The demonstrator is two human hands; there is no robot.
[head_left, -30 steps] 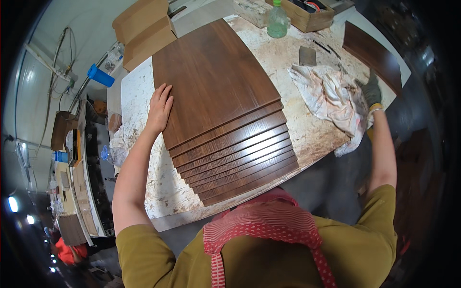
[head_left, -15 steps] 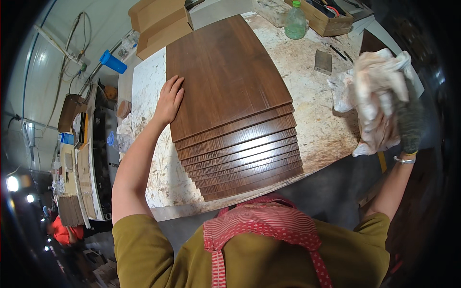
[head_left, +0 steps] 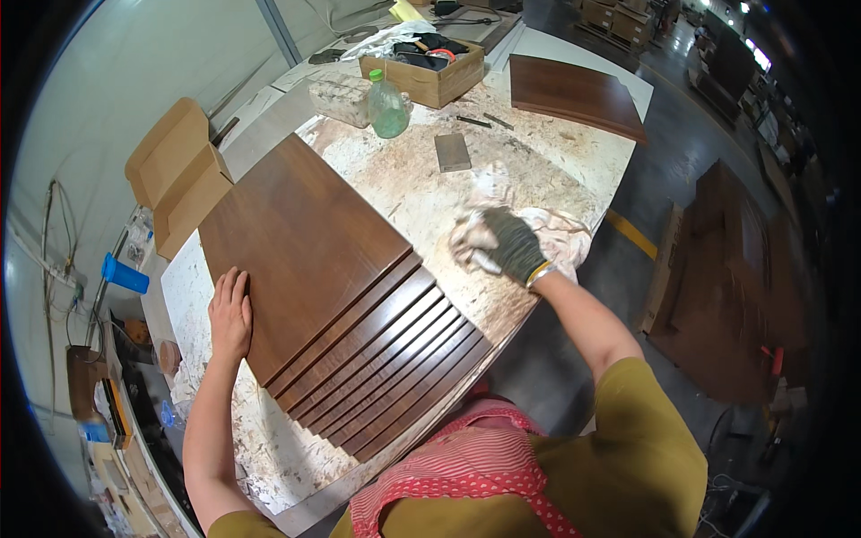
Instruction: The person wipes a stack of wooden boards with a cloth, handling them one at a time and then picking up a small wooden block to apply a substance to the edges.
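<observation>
A stack of dark brown wooden panels (head_left: 305,260) lies fanned out like steps on the stained white worktable (head_left: 359,161). My bare left hand (head_left: 231,314) rests along the left edge of the top panel, its fingers stretched out. Right of the stack, my right hand (head_left: 513,247) wears a dark grey knit glove and grips a crumpled white, brown-stained cloth (head_left: 563,238) against the tabletop. The glove is slightly blurred, and its fingertips are partly sunk in the cloth. Beyond the cloth lies a small grey-brown block (head_left: 453,152).
A green-capped bottle (head_left: 387,109) and a wooden box of tools (head_left: 426,76) stand at the back. More brown panels (head_left: 574,94) lie at the far right corner. An open cardboard box (head_left: 184,184) and a blue cup (head_left: 125,274) are at the left. Large brown boards (head_left: 717,287) stand off to the right.
My view has turned to the right. My right hand has brought the cloth from beyond the table's right edge onto the tabletop near the panels. My left hand stays at the stack's edge.
</observation>
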